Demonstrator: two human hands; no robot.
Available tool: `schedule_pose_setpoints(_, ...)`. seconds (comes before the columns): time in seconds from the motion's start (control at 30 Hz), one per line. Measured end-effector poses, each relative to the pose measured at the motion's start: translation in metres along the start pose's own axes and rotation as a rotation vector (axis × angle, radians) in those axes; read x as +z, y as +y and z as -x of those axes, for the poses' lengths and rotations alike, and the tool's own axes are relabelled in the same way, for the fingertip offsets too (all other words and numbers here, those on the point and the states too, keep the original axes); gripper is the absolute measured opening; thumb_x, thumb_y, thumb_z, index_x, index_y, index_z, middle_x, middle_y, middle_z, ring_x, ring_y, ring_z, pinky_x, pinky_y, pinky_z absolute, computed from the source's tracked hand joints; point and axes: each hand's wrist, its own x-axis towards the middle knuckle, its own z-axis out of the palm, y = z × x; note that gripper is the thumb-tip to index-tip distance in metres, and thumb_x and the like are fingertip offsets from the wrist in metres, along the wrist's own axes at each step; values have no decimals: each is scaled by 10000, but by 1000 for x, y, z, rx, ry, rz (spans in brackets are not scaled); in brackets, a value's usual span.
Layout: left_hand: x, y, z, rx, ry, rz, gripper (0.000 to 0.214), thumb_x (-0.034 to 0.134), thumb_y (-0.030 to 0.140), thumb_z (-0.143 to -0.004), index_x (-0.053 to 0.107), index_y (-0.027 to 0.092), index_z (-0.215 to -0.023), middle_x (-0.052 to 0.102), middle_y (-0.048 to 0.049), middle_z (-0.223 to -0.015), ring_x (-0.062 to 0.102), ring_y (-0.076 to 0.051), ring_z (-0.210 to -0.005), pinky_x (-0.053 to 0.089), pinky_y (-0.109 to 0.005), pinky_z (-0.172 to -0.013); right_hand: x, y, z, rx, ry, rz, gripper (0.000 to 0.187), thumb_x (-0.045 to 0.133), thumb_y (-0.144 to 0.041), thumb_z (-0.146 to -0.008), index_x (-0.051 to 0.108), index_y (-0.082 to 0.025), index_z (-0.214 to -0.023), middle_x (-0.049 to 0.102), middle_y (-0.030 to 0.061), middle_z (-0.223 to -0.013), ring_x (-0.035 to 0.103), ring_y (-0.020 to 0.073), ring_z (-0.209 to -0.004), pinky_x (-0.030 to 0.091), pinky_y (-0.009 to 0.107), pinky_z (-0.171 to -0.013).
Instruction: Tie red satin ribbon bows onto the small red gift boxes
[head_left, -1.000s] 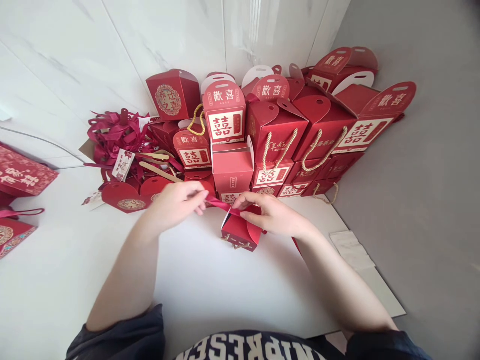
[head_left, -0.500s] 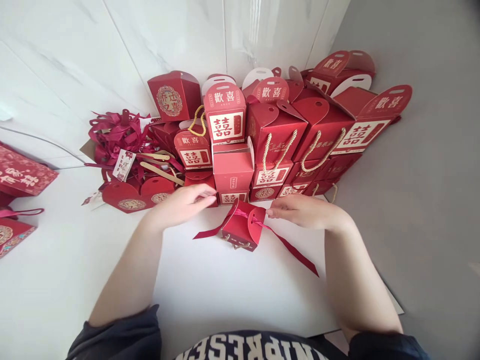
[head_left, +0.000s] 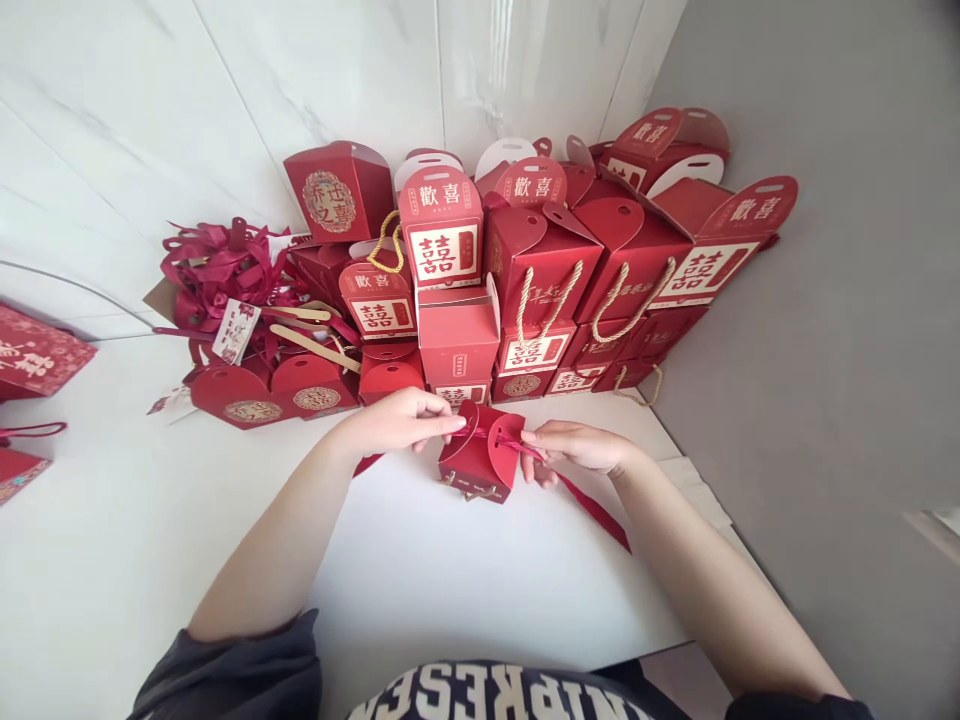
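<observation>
A small red gift box with rounded top flaps stands on the white table in front of me. A dark pink ribbon threads through the flap holes, its two tails trailing left and right. At the box's left side, my left hand is closed, pinching the ribbon close to the flap. My right hand pinches the ribbon's other side between thumb and fingers, just right of the box. The left tail partly disappears under my left hand.
Stacked red gift boxes, several with rope handles, line the wall behind. To their left lies a heap of dark pink ribbons with wooden sticks beside it. More red boxes sit at the far left. A grey wall bounds the right.
Both hands have moved in and down onto the ribbon, from beside the box to pinching it on either side. The view has shifted slightly.
</observation>
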Motion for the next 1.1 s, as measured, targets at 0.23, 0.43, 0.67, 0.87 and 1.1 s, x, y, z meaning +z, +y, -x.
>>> schedule_pose_setpoints(0.23, -29, -5, 16, -48, -19, -54, 421, 632, 594, -751, 622, 184, -655, 579, -9, -647, 559, -147, -613, 448, -245, -569, 4, -4, 7, -106, 223, 30, 362, 638, -505, -867, 688, -147, -842, 589, -5, -688, 541, 124, -652, 437, 260, -671)
schedule_pose_setpoints(0.43, -44, -11, 23, -77, -54, -75, 335, 668, 540, -740, 717, 209, -759, 588, 6, -649, 498, -119, -575, 387, -216, -523, 12, -12, 18, -123, 295, 103, 351, 569, -486, -917, 680, -162, -841, 558, -2, -701, 520, 125, -680, 420, 248, -634)
schedule_pose_setpoints(0.67, -52, -16, 28, -49, -125, -40, 365, 655, 544, -775, 696, 190, -694, 632, -41, -700, 565, -150, -610, 445, -231, -531, 16, -28, 33, -153, 558, 189, 318, 589, -477, -904, 617, -186, -780, 554, 0, -736, 512, 132, -689, 420, 258, -620)
schedule_pose_setpoints(0.87, -47, -5, 33, 222, -191, 73, 317, 640, 430, -837, 753, 187, -669, 669, -118, -1231, 643, -278, -1035, 522, -358, -901, 26, -42, 22, -357, 831, 99, 224, 714, -365, -828, 582, -193, -775, 579, 3, -794, 531, 136, -734, 447, 274, -702)
schedule_pose_setpoints(1.1, -28, 1, 29, 580, -225, 244, 178, 653, 289, -857, 790, 179, -832, 749, -166, -995, 662, -274, -936, 542, -389, -835, 37, -62, 8, -562, 851, -86, 149, 738, -280, -811, 614, -198, -798, 589, -24, -665, 517, 107, -613, 424, 244, -580)
